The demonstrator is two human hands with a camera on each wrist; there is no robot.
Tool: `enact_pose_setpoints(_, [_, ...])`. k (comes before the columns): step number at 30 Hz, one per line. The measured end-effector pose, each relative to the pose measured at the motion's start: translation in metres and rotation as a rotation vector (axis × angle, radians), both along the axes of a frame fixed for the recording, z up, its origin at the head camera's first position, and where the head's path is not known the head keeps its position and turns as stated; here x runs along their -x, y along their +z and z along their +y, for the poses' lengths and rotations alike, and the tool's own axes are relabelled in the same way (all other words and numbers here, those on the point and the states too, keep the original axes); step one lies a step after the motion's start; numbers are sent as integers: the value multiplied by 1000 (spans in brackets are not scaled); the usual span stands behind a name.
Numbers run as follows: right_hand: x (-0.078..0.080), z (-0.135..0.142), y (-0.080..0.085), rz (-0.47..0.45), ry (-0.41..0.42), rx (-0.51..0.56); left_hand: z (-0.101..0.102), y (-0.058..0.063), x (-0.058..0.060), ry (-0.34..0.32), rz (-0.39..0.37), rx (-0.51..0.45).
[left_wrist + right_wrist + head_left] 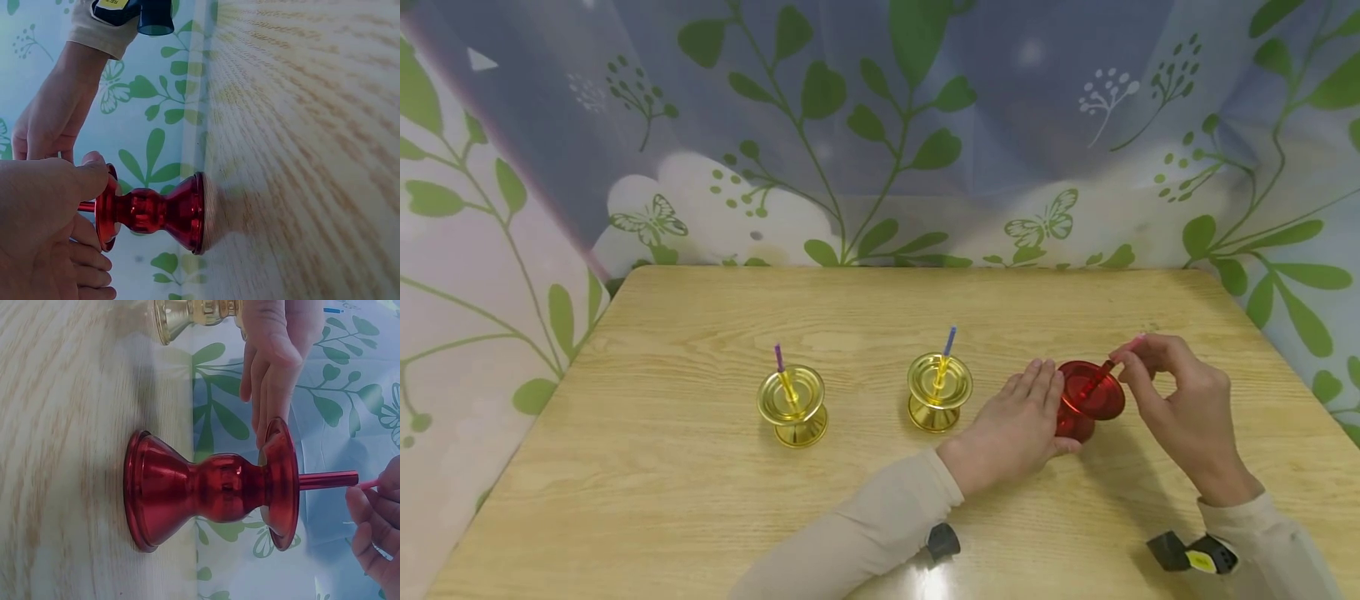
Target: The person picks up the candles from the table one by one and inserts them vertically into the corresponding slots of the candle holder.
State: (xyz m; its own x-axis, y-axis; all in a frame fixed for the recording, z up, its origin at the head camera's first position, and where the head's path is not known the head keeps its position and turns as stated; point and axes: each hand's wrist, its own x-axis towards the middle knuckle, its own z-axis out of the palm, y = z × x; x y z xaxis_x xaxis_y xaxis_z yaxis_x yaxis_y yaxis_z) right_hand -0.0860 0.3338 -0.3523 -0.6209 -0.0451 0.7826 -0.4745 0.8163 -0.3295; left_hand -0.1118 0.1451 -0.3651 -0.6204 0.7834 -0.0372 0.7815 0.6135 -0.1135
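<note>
A shiny red candle holder (pixel 1077 428) stands upright on the right of the table, its waisted foot showing in the right wrist view. From the middle of its dish rises a thin red tube (pixel 328 480). My right hand (pixel 1191 408) pinches a slim pink stick (pixel 369 484) between thumb and fingertips, right at the tube's top. Most of the stick is hidden by the fingers. Straight fingers of my left hand (pixel 1015 425) lie along the left side of the red holder, the thumb near its lower part in the head view.
Two gold candle holders stand to the left: one (pixel 801 429) bears a purple stick (pixel 779 358), the nearer one (pixel 934 415) a blue stick (pixel 951 342). The wooden table (pixel 647 467) backs onto a leaf-patterned cloth (pixel 925 225).
</note>
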Motion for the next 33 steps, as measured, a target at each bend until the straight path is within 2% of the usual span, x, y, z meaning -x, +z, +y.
enact_pose_setpoints(10, [-1, -3, 3, -2, 18, 2, 0, 0, 0, -3, 8, 2])
enact_pose_setpoints(20, [-1, -3, 3, -26, 17, -6, 0, 2, 2, 7, -50, -6])
enact_pose_setpoints(25, [-2, -4, 5, -40, 17, -19, -1, 2, 2, 5, -51, -14])
enact_pose_setpoints(33, [-1, -4, 5, -36, 22, -21, -2, 1, 4, -26, 17, -26])
